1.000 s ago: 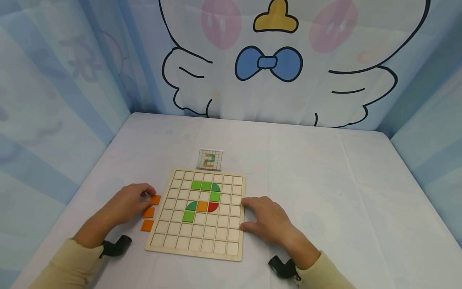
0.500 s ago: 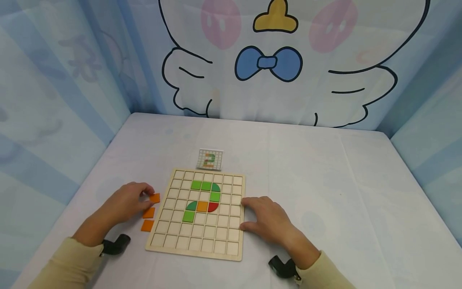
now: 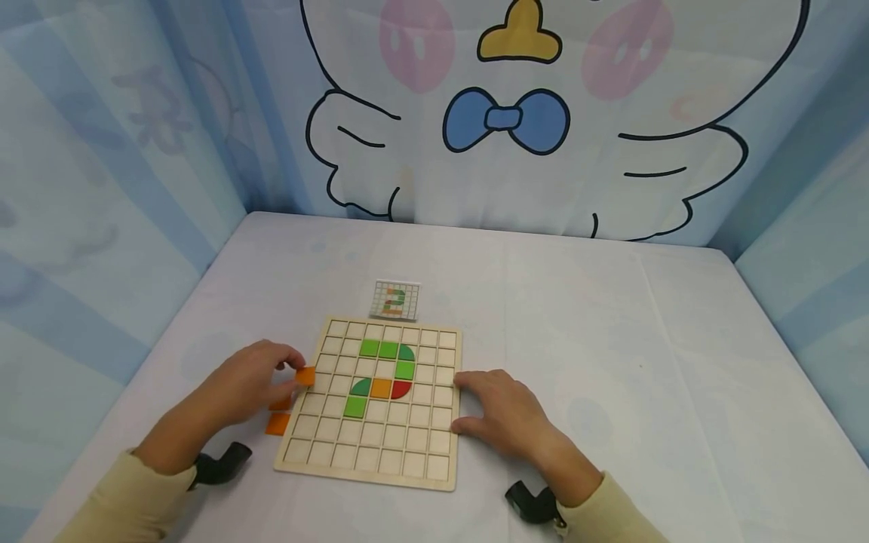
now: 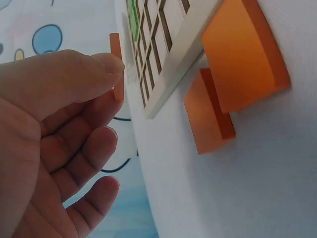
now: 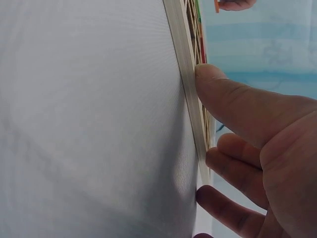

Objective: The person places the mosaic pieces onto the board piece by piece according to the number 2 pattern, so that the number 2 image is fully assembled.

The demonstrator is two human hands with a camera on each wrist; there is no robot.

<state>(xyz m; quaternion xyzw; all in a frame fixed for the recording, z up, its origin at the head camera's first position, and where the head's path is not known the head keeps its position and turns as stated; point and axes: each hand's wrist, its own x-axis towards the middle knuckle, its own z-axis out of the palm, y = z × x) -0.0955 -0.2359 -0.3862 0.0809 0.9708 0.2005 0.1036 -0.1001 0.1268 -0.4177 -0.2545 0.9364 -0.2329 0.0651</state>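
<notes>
My left hand (image 3: 237,385) pinches an orange square tile (image 3: 305,375) between thumb and fingers, held over the left edge of the wooden grid board (image 3: 366,458). Seen edge-on in the left wrist view, the tile (image 4: 116,45) is raised off the table. Two more orange tiles (image 3: 277,424) lie left of the board, one partly covered by the hand. Green, orange and red pieces sit in the grid, with an orange square (image 3: 382,388) beside a red quarter-round (image 3: 401,390). My right hand (image 3: 505,415) rests its thumb and fingertips against the board's right edge (image 5: 190,94).
A small card (image 3: 395,300) with a coloured grid pattern lies just beyond the board. Black wrist cameras (image 3: 532,503) hang at both sleeves. A printed curtain (image 3: 502,181) stands behind the white table (image 3: 611,339).
My left hand has lifted the farthest orange tile from the table and carried it right, to the board's left edge. My right hand has stayed in place.
</notes>
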